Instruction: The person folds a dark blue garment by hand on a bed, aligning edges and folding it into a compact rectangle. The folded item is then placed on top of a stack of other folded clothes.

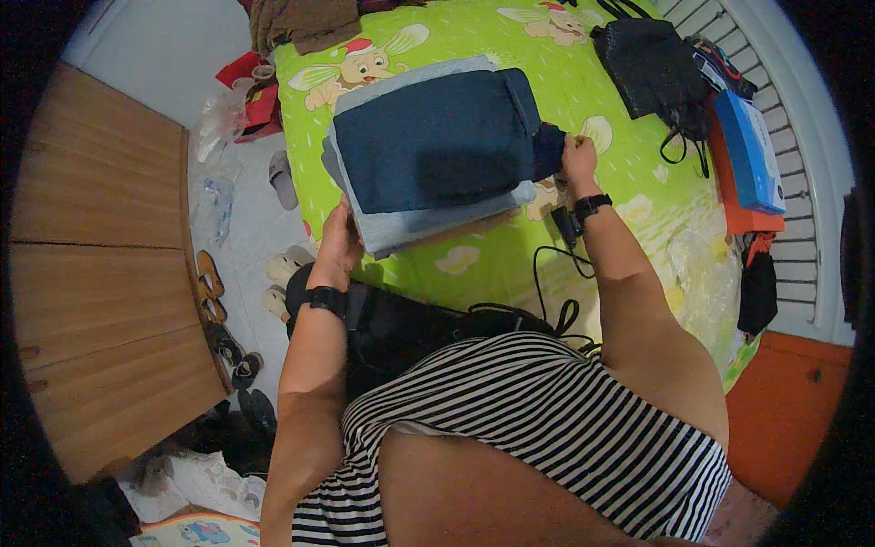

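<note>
A stack of folded clothes lies on the green bed sheet (pixel 456 262), with a dark navy folded garment (pixel 428 137) on top and light grey folded garments (pixel 410 228) beneath. My left hand (pixel 339 242) holds the near left corner of the stack; its fingers are partly hidden by the cloth. At the right side, my right hand (pixel 579 162) is closed on a dark blue piece of cloth (pixel 549 150) that sticks out from the stack. Both wrists wear black bands, and a small black device (pixel 565 226) on a cable hangs beside the right one.
A black bag (pixel 647 68) and a blue box (pixel 749 150) lie along the white bed rail (pixel 793 173). Brown clothing (pixel 305 23) rests at the far left. Wooden cabinet doors (pixel 109 255) stand at left, with several shoes (pixel 210 283) on the floor. Black cable loops (pixel 565 314) lie near my body.
</note>
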Action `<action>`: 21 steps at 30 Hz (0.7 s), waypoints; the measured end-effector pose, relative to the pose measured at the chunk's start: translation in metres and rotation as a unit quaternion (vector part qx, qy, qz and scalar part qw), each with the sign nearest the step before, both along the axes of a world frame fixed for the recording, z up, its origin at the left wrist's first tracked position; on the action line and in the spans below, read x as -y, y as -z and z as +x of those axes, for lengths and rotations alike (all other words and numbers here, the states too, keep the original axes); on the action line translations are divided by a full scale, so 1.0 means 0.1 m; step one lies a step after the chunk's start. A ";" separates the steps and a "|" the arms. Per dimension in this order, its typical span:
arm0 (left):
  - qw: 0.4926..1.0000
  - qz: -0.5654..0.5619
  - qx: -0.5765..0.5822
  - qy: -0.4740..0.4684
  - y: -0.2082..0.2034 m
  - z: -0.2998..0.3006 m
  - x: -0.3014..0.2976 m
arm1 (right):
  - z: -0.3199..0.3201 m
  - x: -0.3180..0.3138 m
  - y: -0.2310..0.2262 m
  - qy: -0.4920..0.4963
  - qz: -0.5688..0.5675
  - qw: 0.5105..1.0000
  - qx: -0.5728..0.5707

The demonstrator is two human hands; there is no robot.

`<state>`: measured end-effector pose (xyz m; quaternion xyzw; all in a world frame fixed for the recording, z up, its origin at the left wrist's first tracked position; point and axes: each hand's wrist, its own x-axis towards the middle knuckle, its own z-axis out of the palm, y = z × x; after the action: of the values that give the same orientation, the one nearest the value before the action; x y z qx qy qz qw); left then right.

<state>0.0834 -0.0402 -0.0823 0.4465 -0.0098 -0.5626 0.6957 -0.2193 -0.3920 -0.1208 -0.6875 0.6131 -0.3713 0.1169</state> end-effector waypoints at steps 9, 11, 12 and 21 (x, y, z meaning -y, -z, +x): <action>0.991 0.103 0.087 0.004 -0.06 0.03 0.17 | 0.08 -0.42 -0.15 -0.221 0.317 0.919 0.082; 0.969 0.158 0.189 0.008 0.01 0.08 0.24 | 0.13 -0.50 -0.07 -0.282 0.247 0.925 0.058; 0.962 0.196 0.189 0.011 0.05 0.10 0.26 | 0.14 -0.55 -0.04 -0.305 0.290 0.898 0.126; 0.986 0.109 0.110 -0.059 -0.07 -0.05 0.31 | 0.25 -0.78 -0.35 -0.240 0.589 0.496 0.591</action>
<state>0.0785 -0.0715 -0.0751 0.5789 0.0013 -0.4655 0.6694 -0.1945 -0.3142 -0.0860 -0.1998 0.2883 -0.2011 0.9146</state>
